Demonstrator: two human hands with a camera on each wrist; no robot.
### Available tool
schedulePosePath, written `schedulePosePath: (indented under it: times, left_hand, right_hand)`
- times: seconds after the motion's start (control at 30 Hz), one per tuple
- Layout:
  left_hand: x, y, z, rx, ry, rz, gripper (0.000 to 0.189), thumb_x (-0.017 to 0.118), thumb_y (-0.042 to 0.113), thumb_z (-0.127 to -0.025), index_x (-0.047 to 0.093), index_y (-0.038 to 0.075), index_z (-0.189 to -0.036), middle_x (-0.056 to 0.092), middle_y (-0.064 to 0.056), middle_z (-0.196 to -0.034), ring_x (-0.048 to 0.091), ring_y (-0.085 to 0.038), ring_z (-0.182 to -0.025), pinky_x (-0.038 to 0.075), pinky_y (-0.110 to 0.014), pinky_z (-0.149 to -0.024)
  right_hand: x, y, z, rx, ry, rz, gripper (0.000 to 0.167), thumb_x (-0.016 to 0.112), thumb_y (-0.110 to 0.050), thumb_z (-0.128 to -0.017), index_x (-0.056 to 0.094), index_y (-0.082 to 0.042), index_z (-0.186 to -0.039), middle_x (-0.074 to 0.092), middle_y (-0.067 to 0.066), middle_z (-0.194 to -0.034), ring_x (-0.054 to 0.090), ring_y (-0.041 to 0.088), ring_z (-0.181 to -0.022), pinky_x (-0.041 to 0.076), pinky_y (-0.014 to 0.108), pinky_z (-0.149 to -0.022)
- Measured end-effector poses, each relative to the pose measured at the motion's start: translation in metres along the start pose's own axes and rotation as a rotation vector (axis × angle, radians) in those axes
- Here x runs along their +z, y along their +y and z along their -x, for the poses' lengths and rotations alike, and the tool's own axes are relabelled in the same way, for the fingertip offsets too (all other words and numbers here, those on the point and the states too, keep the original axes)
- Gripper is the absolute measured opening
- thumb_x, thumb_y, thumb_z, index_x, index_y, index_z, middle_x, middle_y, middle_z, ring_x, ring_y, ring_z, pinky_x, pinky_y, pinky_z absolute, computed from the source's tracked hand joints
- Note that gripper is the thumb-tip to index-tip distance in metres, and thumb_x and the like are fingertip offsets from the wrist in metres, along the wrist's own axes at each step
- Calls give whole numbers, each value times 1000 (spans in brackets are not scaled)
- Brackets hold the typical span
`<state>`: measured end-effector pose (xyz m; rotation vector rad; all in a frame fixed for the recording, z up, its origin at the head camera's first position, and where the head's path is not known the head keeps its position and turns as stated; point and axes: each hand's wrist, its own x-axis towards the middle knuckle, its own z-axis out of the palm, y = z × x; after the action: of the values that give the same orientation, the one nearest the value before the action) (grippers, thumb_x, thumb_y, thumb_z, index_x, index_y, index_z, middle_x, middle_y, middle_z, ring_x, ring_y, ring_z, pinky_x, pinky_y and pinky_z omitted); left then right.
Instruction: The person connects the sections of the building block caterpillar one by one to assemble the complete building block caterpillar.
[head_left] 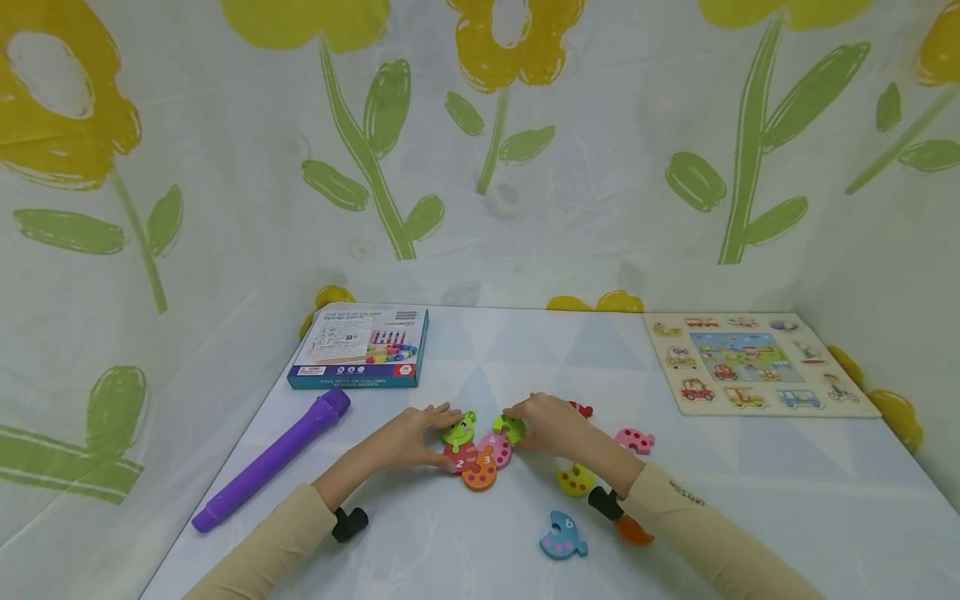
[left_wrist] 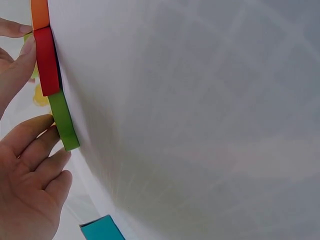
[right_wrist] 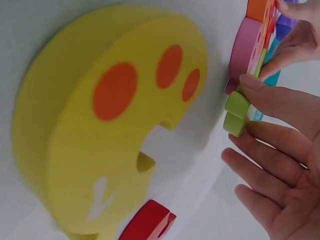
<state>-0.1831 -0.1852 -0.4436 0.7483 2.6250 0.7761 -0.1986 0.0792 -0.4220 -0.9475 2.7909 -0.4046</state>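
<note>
Wooden number puzzle pieces form a curved caterpillar: a green frog-like head (head_left: 457,432), a red piece (head_left: 460,458) with a 2, an orange piece (head_left: 480,473) with a 3 and a pink spotted piece (head_left: 497,450). My left hand (head_left: 405,437) holds the head end, its thumb against the red piece and its fingers at the head's edge. At the pink end, my right hand (head_left: 555,429) pinches a green puzzle piece (right_wrist: 237,112) between thumb and fingers. The green piece sits right at the pink piece, partly hidden by my fingers.
Loose at the right lie a yellow piece (head_left: 576,481), a blue piece (head_left: 562,536), a pink piece (head_left: 634,440) and a red piece (head_left: 582,409). A purple tube (head_left: 273,458) and a boxed set (head_left: 360,346) are on the left. A picture board (head_left: 757,362) lies back right.
</note>
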Motion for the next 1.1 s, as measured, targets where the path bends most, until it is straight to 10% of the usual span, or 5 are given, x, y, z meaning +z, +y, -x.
schedulePosePath:
  times: [1.1]
  left_hand:
    - [1,-3,-5,-35,-19,-5,77,82,42,-74,51,19,-142,41,-14,-148,34,-38,-137,32,-56,-107]
  right_hand:
    - [-1,2,22,52,20,-67,55,83,-26,-77,65,-10,-127,65,6,-124,52,35,-124,48,45,-96]
